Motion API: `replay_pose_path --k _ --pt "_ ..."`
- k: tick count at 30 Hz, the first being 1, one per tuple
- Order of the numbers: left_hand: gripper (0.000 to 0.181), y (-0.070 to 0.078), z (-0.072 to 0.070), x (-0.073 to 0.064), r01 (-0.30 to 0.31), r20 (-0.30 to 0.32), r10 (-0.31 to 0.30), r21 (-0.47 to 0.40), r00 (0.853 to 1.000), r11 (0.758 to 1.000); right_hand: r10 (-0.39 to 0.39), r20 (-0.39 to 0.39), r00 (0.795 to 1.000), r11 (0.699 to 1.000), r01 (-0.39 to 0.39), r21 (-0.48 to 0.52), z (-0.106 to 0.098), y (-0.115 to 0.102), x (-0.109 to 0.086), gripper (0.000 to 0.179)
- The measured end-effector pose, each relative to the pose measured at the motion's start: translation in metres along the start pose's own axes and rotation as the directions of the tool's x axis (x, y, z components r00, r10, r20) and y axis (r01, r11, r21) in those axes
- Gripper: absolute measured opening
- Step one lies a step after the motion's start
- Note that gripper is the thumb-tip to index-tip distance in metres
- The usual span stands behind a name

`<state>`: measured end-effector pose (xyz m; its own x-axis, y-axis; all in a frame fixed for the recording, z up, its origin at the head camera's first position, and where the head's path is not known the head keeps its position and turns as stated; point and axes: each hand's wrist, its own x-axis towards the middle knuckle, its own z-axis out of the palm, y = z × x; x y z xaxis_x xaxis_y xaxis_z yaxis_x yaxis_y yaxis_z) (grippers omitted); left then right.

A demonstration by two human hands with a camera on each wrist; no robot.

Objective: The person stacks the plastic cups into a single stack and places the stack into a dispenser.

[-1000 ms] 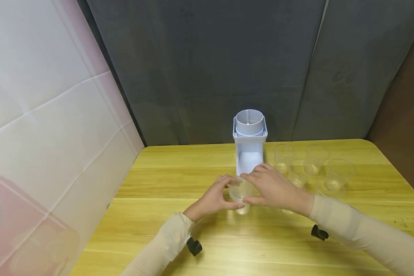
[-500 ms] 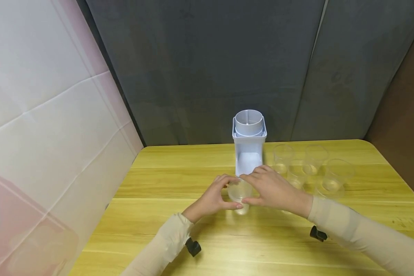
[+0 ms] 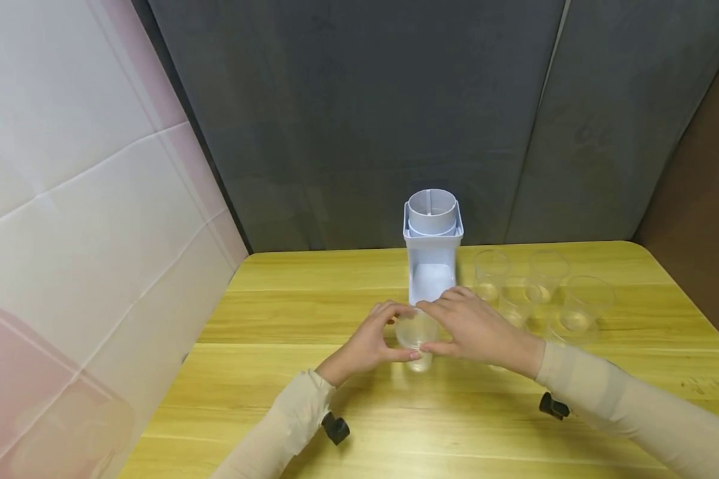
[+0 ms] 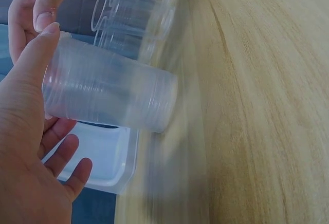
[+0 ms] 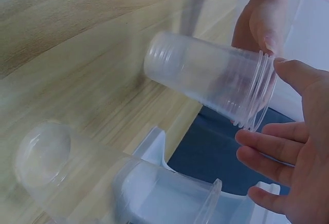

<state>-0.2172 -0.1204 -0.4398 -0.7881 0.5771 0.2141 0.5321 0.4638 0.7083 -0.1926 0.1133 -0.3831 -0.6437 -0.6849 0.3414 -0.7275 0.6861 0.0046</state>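
A stack of nested clear plastic cups [image 3: 417, 327] stands upright on the wooden table in front of the white dispenser-like holder. Several close-set rims show at its top in the right wrist view, where the cup stack [image 5: 205, 75] also has ridged rings near its base. My left hand [image 3: 371, 340] grips the rim from the left, thumb in front and fingers behind. From the other side, my right hand [image 3: 482, 327] holds the same rim between thumb and fingertips. The two thumbs nearly meet at the front of the stack [image 4: 108, 88] in the left wrist view.
Right behind the stack is the white plastic holder [image 3: 433, 263], with a round cylinder [image 3: 433, 213] set in its top and an open lower bay. Several separate clear cups [image 3: 588, 296] stand at the right, partly behind the right hand. A dark panel [image 3: 359, 120] rises behind the table.
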Motion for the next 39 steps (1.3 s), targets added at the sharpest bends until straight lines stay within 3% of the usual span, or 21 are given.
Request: replay_pose_path --k 8,17,32,39 --pt "0.064 0.002 0.000 0.000 -0.001 -0.002 0.001 -0.009 1.000 1.000 0.008 0.007 1.000 1.000 -0.009 0.026 -0.003 0.001 -0.003 0.068" --pt "0.063 0.004 0.000 0.000 0.018 -0.011 -0.019 -0.016 1.000 1.000 0.079 -0.012 0.997 0.996 -0.079 0.042 -0.010 0.012 -0.009 0.072" --pt "0.063 0.001 0.001 0.001 0.030 -0.025 -0.030 -0.008 0.999 1.000 0.266 0.006 0.964 0.963 -0.266 0.034 -0.032 0.057 -0.037 0.071" --pt "0.063 0.001 0.001 0.000 0.032 -0.022 -0.032 -0.016 0.999 0.999 0.319 -0.035 0.947 0.948 -0.319 0.006 -0.035 0.079 -0.053 0.066"
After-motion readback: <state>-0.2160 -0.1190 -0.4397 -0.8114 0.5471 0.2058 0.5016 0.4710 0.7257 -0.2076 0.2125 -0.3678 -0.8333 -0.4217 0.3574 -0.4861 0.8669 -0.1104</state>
